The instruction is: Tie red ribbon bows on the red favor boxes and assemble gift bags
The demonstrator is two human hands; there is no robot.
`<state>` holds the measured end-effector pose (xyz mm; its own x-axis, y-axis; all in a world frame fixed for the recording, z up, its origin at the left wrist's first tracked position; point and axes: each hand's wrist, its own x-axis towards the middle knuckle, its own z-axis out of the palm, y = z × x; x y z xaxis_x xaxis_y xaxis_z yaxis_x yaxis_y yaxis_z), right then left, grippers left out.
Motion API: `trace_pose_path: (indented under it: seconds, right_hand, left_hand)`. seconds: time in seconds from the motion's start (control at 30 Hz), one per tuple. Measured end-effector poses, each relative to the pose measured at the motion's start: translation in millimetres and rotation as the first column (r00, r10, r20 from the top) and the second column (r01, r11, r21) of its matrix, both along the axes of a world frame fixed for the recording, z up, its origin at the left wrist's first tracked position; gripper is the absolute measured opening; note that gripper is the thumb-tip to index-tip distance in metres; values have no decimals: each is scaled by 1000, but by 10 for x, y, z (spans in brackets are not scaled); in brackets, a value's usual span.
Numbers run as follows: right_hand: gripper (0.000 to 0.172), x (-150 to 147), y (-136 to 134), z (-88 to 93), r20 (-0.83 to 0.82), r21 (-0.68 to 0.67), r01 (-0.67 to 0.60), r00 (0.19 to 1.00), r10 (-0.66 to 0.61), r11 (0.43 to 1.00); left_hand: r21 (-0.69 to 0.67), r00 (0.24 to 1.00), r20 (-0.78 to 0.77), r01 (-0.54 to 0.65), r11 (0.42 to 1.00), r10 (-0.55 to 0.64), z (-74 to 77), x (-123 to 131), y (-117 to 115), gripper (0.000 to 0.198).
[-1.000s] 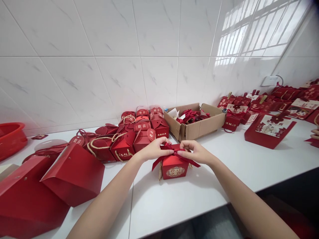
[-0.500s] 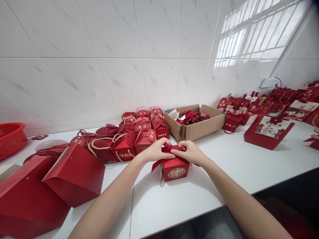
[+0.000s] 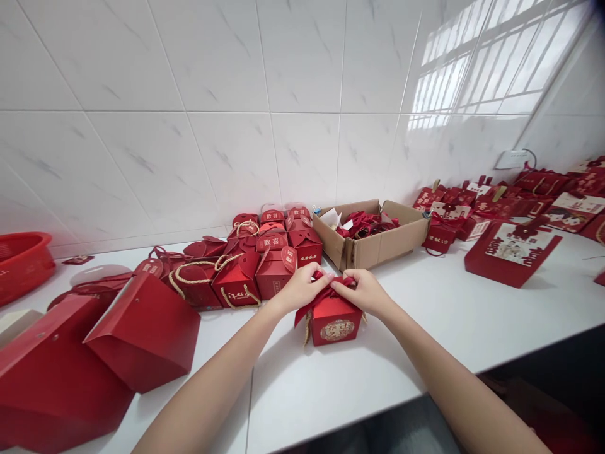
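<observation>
A small red gift box [image 3: 334, 320] with a gold emblem on its front stands on the white counter [image 3: 425, 328] before me. A red ribbon [image 3: 326, 289] lies across its top. My left hand [image 3: 302, 285] and my right hand [image 3: 360, 289] meet over the box, fingers pinched on the ribbon. A rope handle hangs at the box's left side.
Finished red boxes with rope handles [image 3: 246, 265] cluster behind the left hand. An open cardboard carton [image 3: 373, 236] holds red ribbons. Large red bags [image 3: 142, 328] lie at left, a red basin [image 3: 23, 261] far left, more red bags [image 3: 513, 249] at right.
My hands have drawn closer together over the box top, and the ribbon tails that stuck out to both sides are pulled in.
</observation>
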<state>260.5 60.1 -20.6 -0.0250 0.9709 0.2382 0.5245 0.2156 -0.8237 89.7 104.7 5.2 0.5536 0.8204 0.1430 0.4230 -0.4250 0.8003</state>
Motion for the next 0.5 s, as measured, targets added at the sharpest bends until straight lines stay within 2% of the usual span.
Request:
trace_pose_path:
  seconds: [0.3, 0.5]
  right_hand:
    - [41, 2, -69, 6, 31, 19, 32, 999, -33, 999]
    - [43, -4, -87, -14, -26, 44, 30, 999, -29, 999]
  left_hand:
    - [82, 999, 13, -42, 996, 41, -39, 37, -9, 26]
    - [114, 997, 69, -49, 992, 41, -24, 42, -6, 24]
